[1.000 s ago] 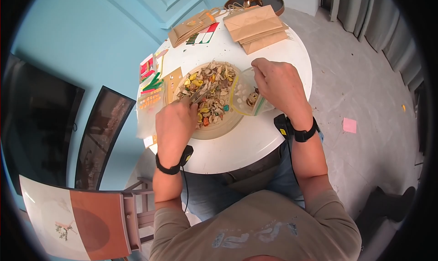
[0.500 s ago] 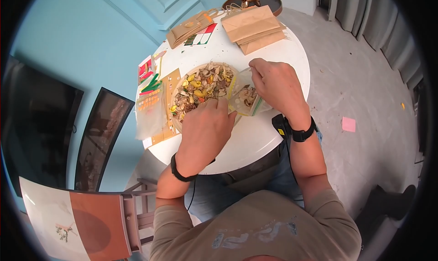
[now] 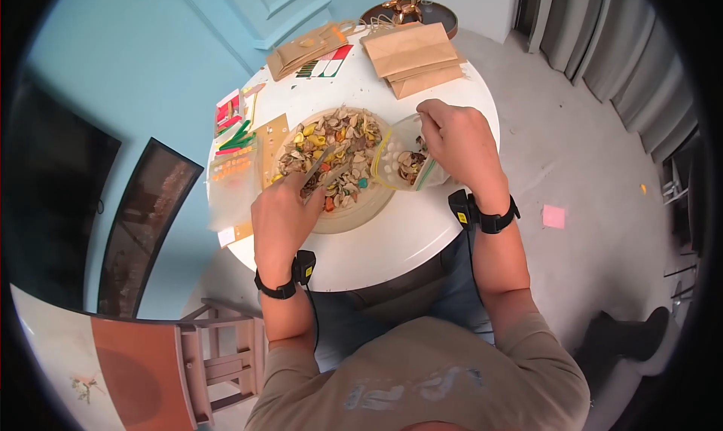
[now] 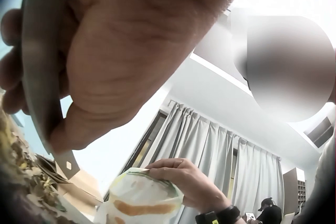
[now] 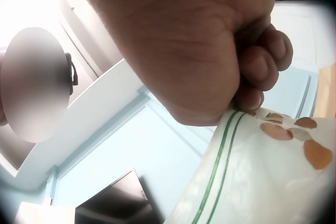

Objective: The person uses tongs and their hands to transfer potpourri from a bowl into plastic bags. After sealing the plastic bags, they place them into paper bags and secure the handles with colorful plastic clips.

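Note:
My left hand point(image 3: 282, 216) grips metal tongs point(image 3: 319, 162), whose two arms spread apart over the dried petals and flower pieces point(image 3: 331, 133). Close up in the left wrist view, one long grey tong arm point(image 4: 39, 61) runs past the thumb. The mix fills a wide, shallow round bowl point(image 3: 354, 218). At the bowl's right side, my right hand point(image 3: 463, 141) pinches the upper edge of a clear zip bag point(image 3: 388, 163) between thumb and fingers. The bag's mouth stands open, with some dried pieces point(image 3: 410, 166) inside. Green seal lines point(image 5: 218, 166) show on it in the right wrist view.
Folded brown paper bags point(image 3: 413, 53) lie at the back of the white round table point(image 3: 354, 261), with another stack point(image 3: 307, 50) at back left. Flat colourful packs point(image 3: 233, 141) and a brown card point(image 3: 273, 133) sit left of the bowl. A wooden stool point(image 3: 226, 356) stands lower left.
My left hand went right to the bag's mouth half a second ago, then returned to the bowl's left with the tongs. The right hand keeps hold of the bag.

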Available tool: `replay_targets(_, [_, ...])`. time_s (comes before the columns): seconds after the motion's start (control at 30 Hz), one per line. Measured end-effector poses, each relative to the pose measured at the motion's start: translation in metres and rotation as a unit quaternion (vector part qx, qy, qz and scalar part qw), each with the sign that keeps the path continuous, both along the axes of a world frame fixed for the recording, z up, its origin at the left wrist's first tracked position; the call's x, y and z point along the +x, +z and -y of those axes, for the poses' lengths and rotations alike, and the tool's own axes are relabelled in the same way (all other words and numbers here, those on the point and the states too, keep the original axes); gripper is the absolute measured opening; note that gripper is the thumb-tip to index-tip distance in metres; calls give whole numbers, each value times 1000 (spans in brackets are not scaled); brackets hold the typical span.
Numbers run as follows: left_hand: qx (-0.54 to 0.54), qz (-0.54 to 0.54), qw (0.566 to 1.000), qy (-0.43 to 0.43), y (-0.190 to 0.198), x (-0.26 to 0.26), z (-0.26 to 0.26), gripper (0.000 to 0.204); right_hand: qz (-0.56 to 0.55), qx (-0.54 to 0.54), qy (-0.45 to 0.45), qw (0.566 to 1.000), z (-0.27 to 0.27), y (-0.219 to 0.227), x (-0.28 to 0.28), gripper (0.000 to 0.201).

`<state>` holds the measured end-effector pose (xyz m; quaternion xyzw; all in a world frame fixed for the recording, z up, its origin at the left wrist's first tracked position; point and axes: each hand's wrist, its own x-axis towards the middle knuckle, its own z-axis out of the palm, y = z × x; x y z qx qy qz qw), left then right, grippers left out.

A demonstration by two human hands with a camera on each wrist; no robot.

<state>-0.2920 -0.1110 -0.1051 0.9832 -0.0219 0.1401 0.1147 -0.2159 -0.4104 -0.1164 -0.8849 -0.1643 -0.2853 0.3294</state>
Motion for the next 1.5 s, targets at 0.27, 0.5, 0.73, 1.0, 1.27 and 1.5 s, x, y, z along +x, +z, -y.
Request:
replay_targets(0.27, [-34, 8, 999, -19, -31, 18, -11, 32, -46, 51, -17, 998, 18, 45, 22, 21])
replay_targets(0.5, [-48, 37, 998, -33, -40, 22, -16, 29, -54, 52, -57, 996, 24, 42, 45, 24])
replay_targets(0.73, [-5, 102, 991, -84, -59, 34, -2, 31, -65, 13, -60, 996, 14, 31, 49, 22])
replay_targets(1.0, [64, 15, 992, -108, -75, 59, 13, 34, -58, -23, -65, 996, -1, 33, 33, 21])
replay_targets(1.27, [32, 44, 988, -148, -56, 54, 14, 46, -44, -20, -29, 998, -1, 27, 25, 26])
replay_targets(1.5, [-136, 92, 964, -210, -4, 101, 48, 48, -86, -63, -17, 994, -5, 41, 4, 27])
